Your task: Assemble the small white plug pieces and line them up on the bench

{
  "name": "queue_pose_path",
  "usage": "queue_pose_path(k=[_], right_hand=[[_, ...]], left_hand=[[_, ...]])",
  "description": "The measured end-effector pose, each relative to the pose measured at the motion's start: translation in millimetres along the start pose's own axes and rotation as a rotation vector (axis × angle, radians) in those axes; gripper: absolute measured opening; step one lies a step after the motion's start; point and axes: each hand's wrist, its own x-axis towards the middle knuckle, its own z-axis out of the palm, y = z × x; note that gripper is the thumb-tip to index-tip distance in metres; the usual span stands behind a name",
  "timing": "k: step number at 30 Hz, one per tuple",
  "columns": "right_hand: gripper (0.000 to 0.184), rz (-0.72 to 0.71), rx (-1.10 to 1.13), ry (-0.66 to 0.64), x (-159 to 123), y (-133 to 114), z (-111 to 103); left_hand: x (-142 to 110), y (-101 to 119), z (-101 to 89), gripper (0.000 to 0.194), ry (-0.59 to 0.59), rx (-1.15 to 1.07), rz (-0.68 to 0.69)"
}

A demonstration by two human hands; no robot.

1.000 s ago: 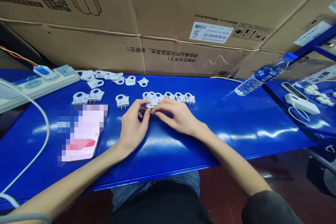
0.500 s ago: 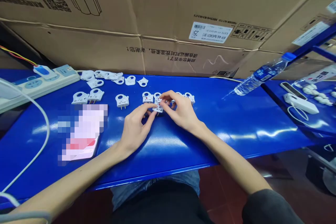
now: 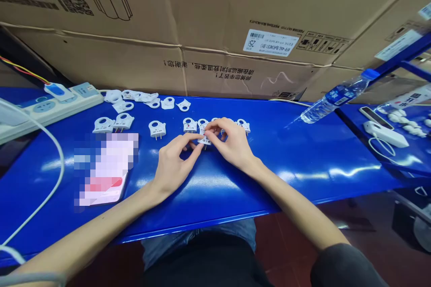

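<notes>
Between my hands is a white two-pin plug housing (image 3: 204,141), its prongs pointing down toward me. My left hand (image 3: 174,161) pinches its left side between thumb and fingers. My right hand (image 3: 232,141) is closed at the top of the same piece, thumb and index finger pressed together; whether a tiny part sits in the fingertips I cannot make out. Just behind stand more of these ring-topped plug pieces, one white plug (image 3: 190,125) to the left and another plug (image 3: 244,126) to the right, others partly hidden by my right hand. A single plug (image 3: 157,129) stands farther left.
Loose white covers (image 3: 139,96) lie at the back left, near a power strip (image 3: 43,110). A phone (image 3: 112,166) lies on the blue table (image 3: 235,206). A water bottle (image 3: 333,98) leans at the right, beside a white adapter (image 3: 385,133). A large carton (image 3: 134,58) stands behind.
The plug piece in my hands has shifted slightly, a little right and toward me. Both hands keep nearly the same pose; the things on the table stay put.
</notes>
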Motion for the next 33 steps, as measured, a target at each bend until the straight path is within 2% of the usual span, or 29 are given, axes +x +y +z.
queue_pose_path(k=[8,15,21,26,30,33], right_hand=[[0.007,-0.029,-0.001,-0.022,-0.2,-1.6,-3.1],[0.009,-0.011,-0.046,-0.045,2.0,-2.5,-6.6],[0.019,-0.078,-0.048,-0.069,0.7,-0.1,-7.1],[0.027,-0.070,-0.086,-0.052,-0.3,0.1,-5.7],[0.030,-0.071,-0.118,-0.031,-0.5,-1.1,-5.5],[0.026,-0.085,-0.162,-0.040,-1.1,-1.7,-4.7]], left_hand=[[-0.3,0.9,0.0,0.019,-0.012,-0.037,-0.008],[2.7,2.1,-2.1,0.021,-0.022,-0.106,-0.100],[3.3,0.9,-2.4,0.021,-0.036,-0.142,-0.129],[6.8,0.7,-3.5,0.024,-0.020,-0.164,-0.142],[16.2,-6.4,-14.0,0.022,0.043,-0.051,-0.143],[24.5,-18.6,-25.5,0.021,0.106,0.187,-0.027]])
